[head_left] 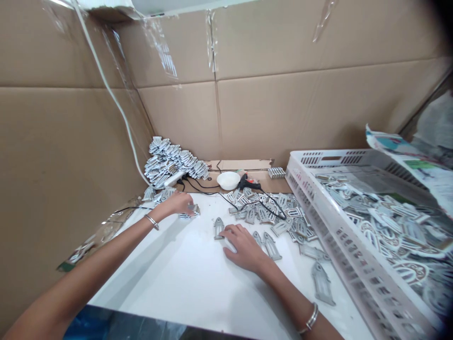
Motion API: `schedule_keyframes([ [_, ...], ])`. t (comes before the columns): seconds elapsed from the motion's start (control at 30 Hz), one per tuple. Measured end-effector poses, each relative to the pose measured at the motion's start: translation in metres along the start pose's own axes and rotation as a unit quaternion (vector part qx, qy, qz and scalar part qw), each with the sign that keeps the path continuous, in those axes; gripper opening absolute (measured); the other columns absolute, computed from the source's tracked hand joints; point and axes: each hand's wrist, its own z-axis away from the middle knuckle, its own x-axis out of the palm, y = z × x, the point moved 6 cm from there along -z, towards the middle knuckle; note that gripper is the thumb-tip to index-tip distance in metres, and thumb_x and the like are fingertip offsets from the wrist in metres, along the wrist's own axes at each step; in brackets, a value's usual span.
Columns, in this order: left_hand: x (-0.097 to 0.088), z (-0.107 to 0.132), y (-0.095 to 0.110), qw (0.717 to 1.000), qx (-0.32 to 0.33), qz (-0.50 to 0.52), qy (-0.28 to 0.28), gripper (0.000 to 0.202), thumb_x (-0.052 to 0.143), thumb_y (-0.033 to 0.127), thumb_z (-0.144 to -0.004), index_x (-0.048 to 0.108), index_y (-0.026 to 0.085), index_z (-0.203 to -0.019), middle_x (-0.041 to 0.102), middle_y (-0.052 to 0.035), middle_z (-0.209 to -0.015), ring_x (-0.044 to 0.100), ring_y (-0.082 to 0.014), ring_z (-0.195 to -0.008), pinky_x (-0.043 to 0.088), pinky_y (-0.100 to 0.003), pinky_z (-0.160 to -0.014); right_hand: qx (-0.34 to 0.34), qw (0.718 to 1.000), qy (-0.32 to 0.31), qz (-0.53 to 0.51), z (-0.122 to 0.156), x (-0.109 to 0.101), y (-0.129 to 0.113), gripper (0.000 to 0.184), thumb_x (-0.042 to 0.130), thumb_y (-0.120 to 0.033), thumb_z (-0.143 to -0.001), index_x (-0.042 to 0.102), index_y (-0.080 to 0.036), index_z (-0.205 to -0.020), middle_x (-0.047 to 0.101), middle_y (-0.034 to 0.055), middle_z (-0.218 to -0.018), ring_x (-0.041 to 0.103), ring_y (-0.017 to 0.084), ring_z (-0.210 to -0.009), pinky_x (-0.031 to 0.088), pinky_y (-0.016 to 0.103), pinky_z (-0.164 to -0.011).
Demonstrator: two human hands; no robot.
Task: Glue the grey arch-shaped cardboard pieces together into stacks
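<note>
My left hand (180, 204) is at the left of the white tabletop, its fingers closed on a small grey arch-shaped piece (193, 208). That piece is at the top of a short stack (184, 216) of similar pieces. My right hand (244, 246) rests low over the table, thumb and fingers apart. Its fingertips touch the edge of a flat grey arch-shaped piece (218, 228) with slots in it. Beside this hand lie two more such pieces, the nearer one (272, 246) partly behind the other's edge.
A white plastic crate (320, 226) full of pieces stands on the right. Loose pieces (262, 212) spread across the back, near a white bowl (228, 180) and a black glue gun (247, 182) with its cord. Stacked pieces (170, 160) pile up in the left corner against cardboard walls (262, 108).
</note>
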Motion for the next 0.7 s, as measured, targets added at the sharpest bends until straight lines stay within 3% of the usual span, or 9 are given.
schedule_keyframes([
  [0.37, -0.003, 0.001, -0.001, 1.0, -0.024, -0.01, 0.01, 0.036, 0.066, 0.054, -0.074, 0.077, 0.021, -0.086, 0.076, -0.0096, -0.085, 0.067, -0.0281, -0.091, 0.041, -0.031, -0.079, -0.004, 1.0, 0.0, 0.004, 0.001, 0.0, 0.001, 0.039, 0.057, -0.019, -0.085, 0.058, -0.025, -0.124, 0.058, 0.0059, -0.121, 0.048, 0.023, -0.11, 0.039, 0.038, -0.098],
  [0.7, -0.005, 0.007, 0.008, 0.999, 0.005, -0.037, 0.022, 0.023, 0.067, 0.042, -0.075, 0.073, 0.019, -0.076, 0.075, -0.0111, -0.086, 0.067, -0.0282, -0.088, 0.038, -0.034, -0.081, -0.001, 1.0, -0.004, 0.0, 0.001, -0.002, -0.001, 0.039, 0.056, -0.019, -0.085, 0.058, -0.024, -0.124, 0.058, 0.0062, -0.121, 0.048, 0.023, -0.11, 0.039, 0.039, -0.098],
])
